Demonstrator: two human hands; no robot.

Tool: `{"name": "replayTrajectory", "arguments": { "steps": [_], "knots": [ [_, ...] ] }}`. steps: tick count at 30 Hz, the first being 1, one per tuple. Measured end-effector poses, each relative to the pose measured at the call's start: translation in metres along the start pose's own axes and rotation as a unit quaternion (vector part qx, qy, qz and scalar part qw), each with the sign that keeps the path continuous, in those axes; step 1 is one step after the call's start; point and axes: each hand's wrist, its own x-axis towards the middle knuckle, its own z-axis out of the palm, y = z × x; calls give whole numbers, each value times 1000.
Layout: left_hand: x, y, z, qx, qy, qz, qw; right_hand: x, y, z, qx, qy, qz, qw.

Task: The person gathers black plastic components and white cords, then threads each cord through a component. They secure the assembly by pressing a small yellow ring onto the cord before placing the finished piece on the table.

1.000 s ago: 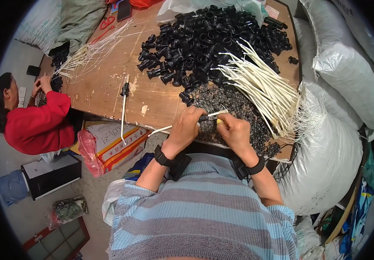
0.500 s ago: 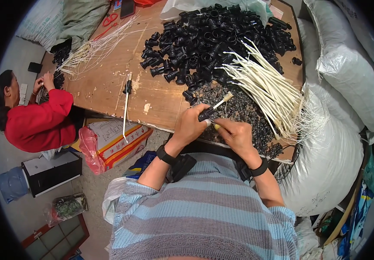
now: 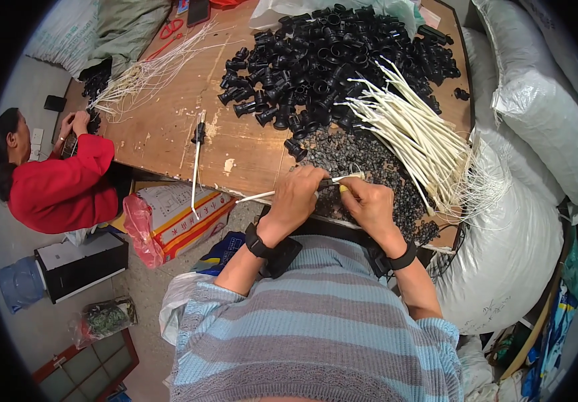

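Over the table's near edge, my left hand (image 3: 294, 198) is closed around a white sleeved wire (image 3: 257, 197), whose free end sticks out to the left. A dark piece (image 3: 326, 183) shows between my hands, mostly covered by the fingers; it looks like part of a black lamp-holder shell. My right hand (image 3: 371, 206) pinches close to the wire's other end, where a pale tip (image 3: 353, 176) shows above the fingers. Just beyond both hands spreads a layer of small dark parts (image 3: 349, 151). A bundle of white sleeved wires (image 3: 409, 137) lies to the right.
A heap of black shells (image 3: 329, 60) covers the far table. Another sleeved wire with a black shell (image 3: 198, 137) lies at the left, overhanging the edge. A co-worker in red (image 3: 61, 177) works at the left end. Large white sacks (image 3: 503, 248) crowd the right side.
The wire has swung from slanting up and right to lying nearly level, its long end now out left of my left hand. The black shell, plainly visible before, is mostly hidden by fingers.
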Motion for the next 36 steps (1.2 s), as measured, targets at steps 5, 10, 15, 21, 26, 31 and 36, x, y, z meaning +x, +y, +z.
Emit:
{"name": "replayTrajectory", "arguments": {
  "steps": [5,10,15,21,26,31,36],
  "knots": [
    [2,0,2,-9,-11,21,1000,0,0,1,11,-45,-1,999],
    [1,9,-1,-129,-25,14,991,-6,-7,1,35,-117,-26,992],
    [4,2,-12,-131,61,71,987,-8,-7,4,-21,-95,-18,995],
    [-8,-1,-9,-125,100,156,975,-9,-10,3,111,-69,-41,990],
    [-11,-30,-9,-73,152,-184,968,-9,-4,5,149,-26,135,979],
    [3,-49,-9,12,131,-90,987,-9,5,9,189,-41,155,969],
    [3,-35,-5,-147,160,-149,965,-7,12,7,233,-17,248,940]
  ]
}}
